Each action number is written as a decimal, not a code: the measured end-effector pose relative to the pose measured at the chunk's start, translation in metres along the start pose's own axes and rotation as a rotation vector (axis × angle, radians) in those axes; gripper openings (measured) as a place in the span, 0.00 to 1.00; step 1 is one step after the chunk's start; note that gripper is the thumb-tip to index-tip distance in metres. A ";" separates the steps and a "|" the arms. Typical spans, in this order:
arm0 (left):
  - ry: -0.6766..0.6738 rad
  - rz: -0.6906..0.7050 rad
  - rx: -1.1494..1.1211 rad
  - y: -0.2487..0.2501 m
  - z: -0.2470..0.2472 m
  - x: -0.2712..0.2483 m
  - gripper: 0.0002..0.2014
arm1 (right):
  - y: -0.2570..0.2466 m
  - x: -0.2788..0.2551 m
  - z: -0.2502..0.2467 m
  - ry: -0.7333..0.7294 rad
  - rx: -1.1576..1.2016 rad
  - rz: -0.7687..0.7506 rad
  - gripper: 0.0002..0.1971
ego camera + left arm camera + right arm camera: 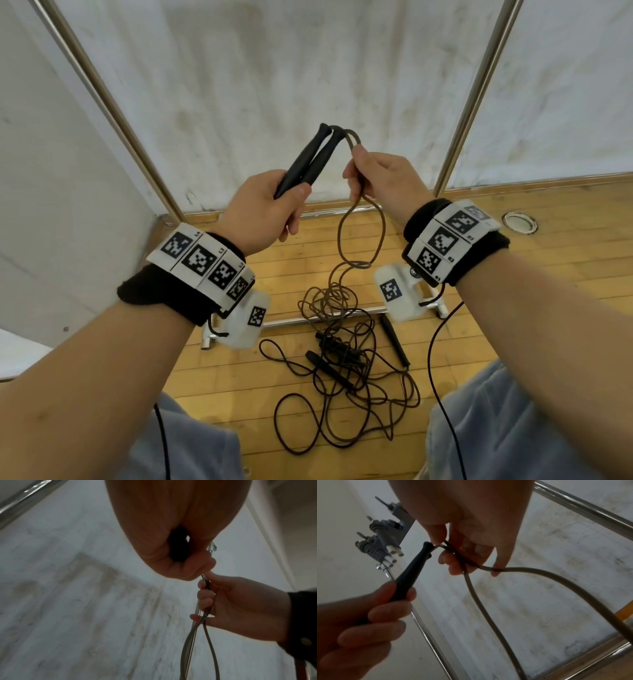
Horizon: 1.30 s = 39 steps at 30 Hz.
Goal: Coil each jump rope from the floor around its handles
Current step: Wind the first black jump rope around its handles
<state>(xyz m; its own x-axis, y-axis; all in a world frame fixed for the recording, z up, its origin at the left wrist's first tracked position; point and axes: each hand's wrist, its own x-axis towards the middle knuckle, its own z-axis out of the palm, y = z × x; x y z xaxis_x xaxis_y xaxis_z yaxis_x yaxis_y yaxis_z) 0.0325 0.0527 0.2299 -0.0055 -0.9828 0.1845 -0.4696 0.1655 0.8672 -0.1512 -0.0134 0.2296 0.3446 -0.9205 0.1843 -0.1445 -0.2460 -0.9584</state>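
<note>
My left hand (274, 205) grips two black handles (310, 157) of one jump rope, held side by side and pointing up and away; the handles (410, 572) show in the right wrist view too. My right hand (373, 178) pinches both brown rope strands (356, 142) just below the handle tips. The right hand (223, 599) appears in the left wrist view with the strands (195, 635) hanging from it. The brown rope (342, 240) hangs down in a loop to a loose pile (329, 301) on the floor.
A second, black jump rope (342, 387) lies tangled on the wooden floor (534, 294) with its black handles (395, 341) loose. A metal frame (102, 99) with white sheeting stands ahead, its foot bar (301, 320) near the ropes. A round floor fitting (519, 222) sits far right.
</note>
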 end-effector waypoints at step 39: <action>0.217 -0.410 -0.721 0.014 0.027 0.008 0.04 | 0.028 -0.043 0.069 -0.315 -0.228 0.109 0.19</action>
<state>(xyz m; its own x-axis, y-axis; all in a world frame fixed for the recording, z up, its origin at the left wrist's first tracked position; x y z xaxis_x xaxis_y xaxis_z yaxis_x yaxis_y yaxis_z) 0.0020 0.0450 0.2307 0.2455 -0.9511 -0.1876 0.2793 -0.1159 0.9532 -0.1061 0.0400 0.1795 0.5778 -0.8158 -0.0256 -0.3861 -0.2456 -0.8892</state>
